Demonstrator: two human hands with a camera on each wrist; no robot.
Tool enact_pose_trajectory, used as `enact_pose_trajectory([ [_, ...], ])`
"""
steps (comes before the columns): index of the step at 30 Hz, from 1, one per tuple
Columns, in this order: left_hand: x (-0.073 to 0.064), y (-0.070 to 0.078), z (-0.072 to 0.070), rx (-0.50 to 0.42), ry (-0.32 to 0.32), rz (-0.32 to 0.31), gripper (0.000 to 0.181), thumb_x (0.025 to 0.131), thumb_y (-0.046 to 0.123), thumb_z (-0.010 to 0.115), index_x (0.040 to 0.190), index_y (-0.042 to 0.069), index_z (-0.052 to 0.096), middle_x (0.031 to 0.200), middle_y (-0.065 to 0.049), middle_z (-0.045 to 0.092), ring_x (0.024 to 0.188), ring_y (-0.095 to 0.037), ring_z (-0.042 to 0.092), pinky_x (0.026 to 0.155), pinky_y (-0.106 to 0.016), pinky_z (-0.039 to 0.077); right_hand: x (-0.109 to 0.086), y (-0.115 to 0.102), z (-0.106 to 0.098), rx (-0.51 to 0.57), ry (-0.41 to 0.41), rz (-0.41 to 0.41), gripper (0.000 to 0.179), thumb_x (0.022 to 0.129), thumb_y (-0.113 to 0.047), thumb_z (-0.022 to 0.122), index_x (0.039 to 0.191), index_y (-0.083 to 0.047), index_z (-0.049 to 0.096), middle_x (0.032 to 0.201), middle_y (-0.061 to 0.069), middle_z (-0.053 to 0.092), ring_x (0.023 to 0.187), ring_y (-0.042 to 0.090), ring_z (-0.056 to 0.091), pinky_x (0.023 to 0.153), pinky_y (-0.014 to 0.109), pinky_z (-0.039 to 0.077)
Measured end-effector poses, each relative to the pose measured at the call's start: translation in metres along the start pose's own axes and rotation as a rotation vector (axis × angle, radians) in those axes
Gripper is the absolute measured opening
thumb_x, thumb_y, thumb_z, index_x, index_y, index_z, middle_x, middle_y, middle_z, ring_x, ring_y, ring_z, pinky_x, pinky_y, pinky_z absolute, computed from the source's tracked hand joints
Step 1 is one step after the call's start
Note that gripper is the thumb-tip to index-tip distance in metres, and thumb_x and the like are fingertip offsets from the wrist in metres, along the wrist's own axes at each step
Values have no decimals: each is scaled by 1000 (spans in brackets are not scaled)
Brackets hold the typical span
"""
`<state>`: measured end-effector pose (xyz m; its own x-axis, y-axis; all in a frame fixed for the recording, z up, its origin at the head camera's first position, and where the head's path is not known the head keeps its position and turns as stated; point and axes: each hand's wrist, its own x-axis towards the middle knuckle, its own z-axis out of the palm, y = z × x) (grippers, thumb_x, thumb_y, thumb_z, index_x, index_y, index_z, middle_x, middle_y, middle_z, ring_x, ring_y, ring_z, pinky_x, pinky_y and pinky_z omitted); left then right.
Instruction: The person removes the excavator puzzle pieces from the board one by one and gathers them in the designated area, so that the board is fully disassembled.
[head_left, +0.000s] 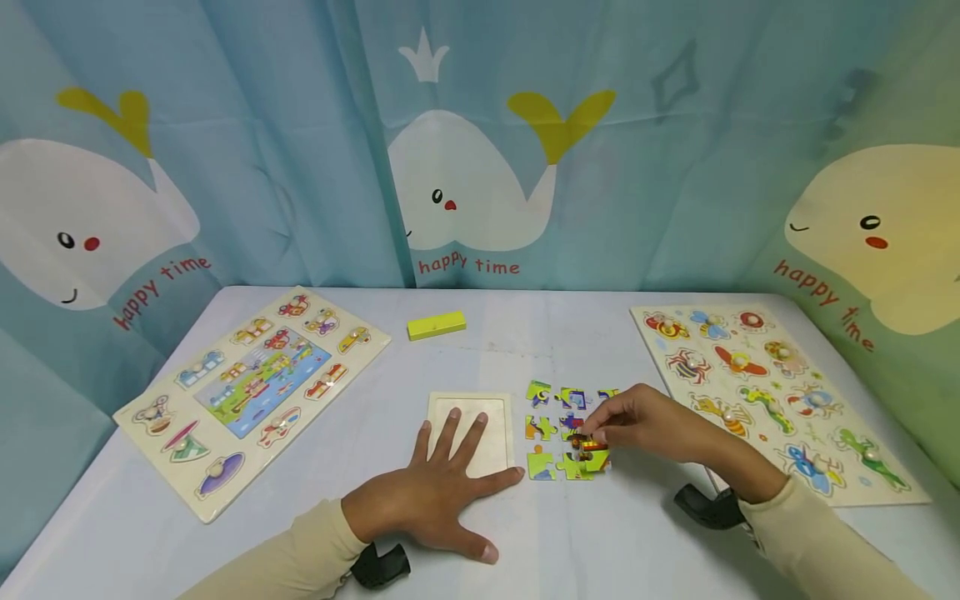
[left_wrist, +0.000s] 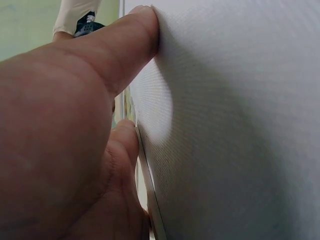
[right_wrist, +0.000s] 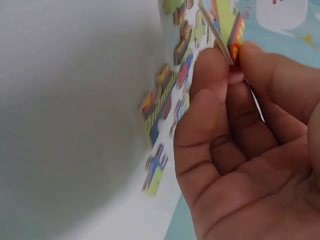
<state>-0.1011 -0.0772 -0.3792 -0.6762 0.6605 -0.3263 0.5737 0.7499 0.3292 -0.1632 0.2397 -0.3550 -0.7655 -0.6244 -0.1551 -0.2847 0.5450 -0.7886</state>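
Observation:
With fingers spread flat, my left hand [head_left: 431, 496] rests across the lower part of a square wooden puzzle tray [head_left: 433, 408], whose thin edge also shows beside the fingers in the left wrist view. My right hand [head_left: 648, 423] pinches one colourful puzzle piece [right_wrist: 231, 30] between thumb and fingertips, tilted above the others. Several loose jigsaw pieces [head_left: 541, 427] lie in rough rows just right of the tray, green, blue and yellow in print. The held piece overlaps some of them in the head view, and the fingers hide part of the right-hand column.
At the left lies a vehicle peg board [head_left: 202, 446], and at the right an insect peg board [head_left: 825, 492] sits close to the right forearm. A yellow box [head_left: 437, 325] stands behind the tray. A whale-print curtain [head_left: 480, 75] hangs along the table's back.

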Motion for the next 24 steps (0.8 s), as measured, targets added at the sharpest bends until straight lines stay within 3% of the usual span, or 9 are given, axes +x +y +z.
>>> enact_pose_trajectory([
  [16,-3,-3,-1,-11,-5,6,84,78,72,61,151,49,26,161,-14,-11,142,-41,-19,106,-67,-6,-11,10,-4,48,-76,-54,7,91,0,65,93,-4,70,95,6,67,82,11,58,71,25,50],
  [24,1,-1,-2,-16,3,3,84,78,72,62,150,49,27,161,-14,-11,142,-41,-19,106,-67,-5,-11,10,-8,16,-66,-7,6,91,-4,67,96,-3,68,98,8,66,82,13,60,71,26,50],
])
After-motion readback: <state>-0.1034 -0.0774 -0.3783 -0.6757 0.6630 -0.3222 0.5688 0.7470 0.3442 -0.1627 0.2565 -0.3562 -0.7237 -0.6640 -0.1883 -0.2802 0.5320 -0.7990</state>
